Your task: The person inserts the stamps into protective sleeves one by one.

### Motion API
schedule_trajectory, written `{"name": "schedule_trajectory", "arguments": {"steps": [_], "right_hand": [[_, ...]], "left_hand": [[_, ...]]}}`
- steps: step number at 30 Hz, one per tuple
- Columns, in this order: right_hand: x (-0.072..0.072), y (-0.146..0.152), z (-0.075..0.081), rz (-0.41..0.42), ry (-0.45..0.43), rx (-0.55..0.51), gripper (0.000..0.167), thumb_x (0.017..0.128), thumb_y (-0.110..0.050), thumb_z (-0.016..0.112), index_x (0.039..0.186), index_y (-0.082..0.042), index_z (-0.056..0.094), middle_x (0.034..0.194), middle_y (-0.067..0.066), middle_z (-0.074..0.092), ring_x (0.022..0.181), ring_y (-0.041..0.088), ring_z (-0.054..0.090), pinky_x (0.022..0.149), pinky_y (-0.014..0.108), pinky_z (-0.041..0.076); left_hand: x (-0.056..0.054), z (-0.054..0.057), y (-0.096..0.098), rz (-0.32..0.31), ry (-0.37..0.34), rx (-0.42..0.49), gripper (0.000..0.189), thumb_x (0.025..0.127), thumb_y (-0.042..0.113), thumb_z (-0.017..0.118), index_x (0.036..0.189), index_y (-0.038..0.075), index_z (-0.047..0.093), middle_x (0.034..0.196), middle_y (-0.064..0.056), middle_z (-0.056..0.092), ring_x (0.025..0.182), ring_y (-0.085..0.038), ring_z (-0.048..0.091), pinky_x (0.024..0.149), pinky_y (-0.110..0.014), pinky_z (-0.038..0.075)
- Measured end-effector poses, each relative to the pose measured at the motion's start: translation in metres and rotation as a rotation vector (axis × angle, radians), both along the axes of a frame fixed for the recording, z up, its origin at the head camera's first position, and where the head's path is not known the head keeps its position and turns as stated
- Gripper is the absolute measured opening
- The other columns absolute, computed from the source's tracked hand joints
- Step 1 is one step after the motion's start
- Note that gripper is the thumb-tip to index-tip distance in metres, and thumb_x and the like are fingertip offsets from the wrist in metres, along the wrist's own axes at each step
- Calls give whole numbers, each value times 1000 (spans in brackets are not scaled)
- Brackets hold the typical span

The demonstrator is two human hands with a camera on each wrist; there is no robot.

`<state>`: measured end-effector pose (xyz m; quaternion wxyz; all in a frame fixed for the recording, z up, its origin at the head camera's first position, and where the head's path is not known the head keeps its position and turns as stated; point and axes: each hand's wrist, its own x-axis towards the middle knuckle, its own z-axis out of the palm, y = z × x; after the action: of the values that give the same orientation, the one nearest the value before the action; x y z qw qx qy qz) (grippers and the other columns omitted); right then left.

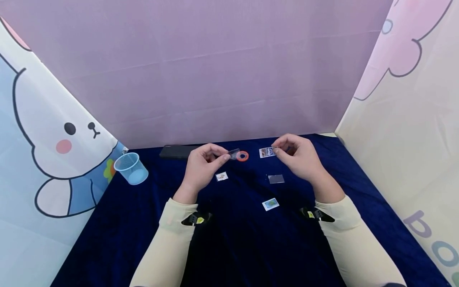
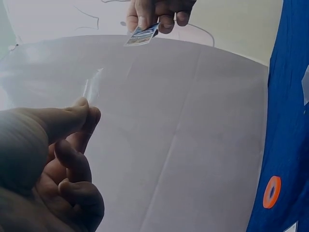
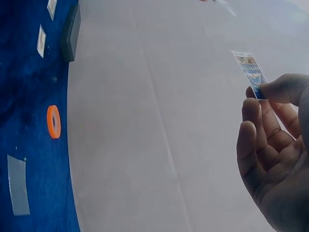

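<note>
Between thumb and index finger, my left hand (image 1: 203,167) pinches a small clear plastic sleeve (image 2: 93,89), raised above the cloth. My right hand (image 1: 299,156) pinches one end of a small printed card (image 3: 251,72) with a white border and a blue picture, also held up. The two hands are apart, with sleeve and card not touching. Beneath them on the cloth lie another clear sleeve (image 1: 276,179), a card with a green-blue picture (image 1: 270,204) and a small white card (image 1: 221,176). An orange-red ring (image 1: 242,156), like a tape roll, lies behind the left hand's sleeve.
A light blue plastic cup (image 1: 131,169) stands at the left on the dark blue cloth (image 1: 229,247). A black flat case (image 1: 175,151) lies at the back, partly behind the left hand. Printed fabric walls enclose the table at the back and both sides.
</note>
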<state>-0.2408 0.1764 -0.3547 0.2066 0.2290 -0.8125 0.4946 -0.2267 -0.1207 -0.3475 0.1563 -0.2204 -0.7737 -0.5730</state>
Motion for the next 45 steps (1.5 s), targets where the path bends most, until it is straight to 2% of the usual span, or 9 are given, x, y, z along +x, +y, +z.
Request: {"name": "schedule_trajectory", "arguments": {"steps": [3, 7, 10, 14, 19, 28, 33, 37, 45], "right_hand": [[13, -8, 13, 5, 7, -3, 8, 91, 7, 73, 97, 2, 73, 80, 14, 69, 67, 20, 59, 58, 23, 45], [8, -8, 4, 8, 26, -4, 9, 92, 5, 74, 99, -1, 75, 81, 11, 71, 71, 17, 61, 60, 24, 46], [0, -7, -6, 14, 32, -17, 11, 93, -1, 76, 102, -6, 77, 82, 6, 72, 73, 16, 62, 61, 25, 48], [2, -11, -5, 42, -2, -53, 14, 93, -4, 79, 106, -7, 78, 80, 6, 73, 69, 18, 64, 59, 24, 50], [4, -16, -5, 108, -52, -119, 13, 93, -4, 79, 106, -5, 77, 77, 9, 73, 65, 25, 68, 57, 25, 54], [8, -21, -5, 170, -90, -164, 11, 94, -2, 77, 104, -2, 74, 79, 12, 73, 69, 22, 71, 59, 28, 57], [8, -25, -7, 207, -132, -196, 17, 94, 1, 77, 109, 1, 72, 83, 16, 71, 70, 23, 72, 63, 31, 60], [9, -27, -8, 227, -148, -218, 19, 93, 2, 77, 110, 3, 70, 85, 18, 70, 70, 23, 72, 65, 33, 61], [8, -29, -9, 228, -153, -214, 15, 93, 3, 77, 107, 2, 70, 84, 18, 70, 70, 24, 72, 64, 33, 61]], "left_hand": [[0, 1, 1, 2, -7, 10, 13, 90, -1, 82, 102, -2, 78, 87, -19, 74, 51, -9, 43, 49, -21, 33], [-3, -3, 2, 3, -5, 13, 17, 89, 2, 83, 105, 0, 80, 89, -14, 76, 50, -9, 43, 48, -21, 33], [-3, -5, 3, 7, -3, 13, 16, 88, 2, 84, 104, 1, 81, 84, -16, 74, 50, -9, 42, 48, -21, 33], [1, -2, 5, 13, -17, 21, 12, 87, -1, 84, 99, -1, 80, 76, -22, 69, 51, -9, 42, 49, -21, 32], [1, -2, 6, 22, -27, 24, 9, 87, 0, 85, 95, 1, 81, 78, -16, 73, 51, -11, 42, 49, -22, 32], [1, -3, 7, 18, -39, 38, 10, 86, 0, 85, 95, 0, 80, 81, -14, 75, 52, -12, 41, 49, -22, 32], [-9, -16, 6, 24, -46, 36, 11, 86, -1, 85, 95, 0, 80, 84, -15, 76, 52, -14, 41, 49, -22, 32], [-17, -26, 4, 38, -56, 27, 12, 86, 3, 87, 96, 4, 81, 85, -11, 77, 52, -15, 41, 48, -23, 31], [-19, -30, 2, 15, -36, 23, 13, 86, 20, 90, 96, 15, 83, 83, -4, 76, 52, -18, 43, 47, -25, 33]]}}
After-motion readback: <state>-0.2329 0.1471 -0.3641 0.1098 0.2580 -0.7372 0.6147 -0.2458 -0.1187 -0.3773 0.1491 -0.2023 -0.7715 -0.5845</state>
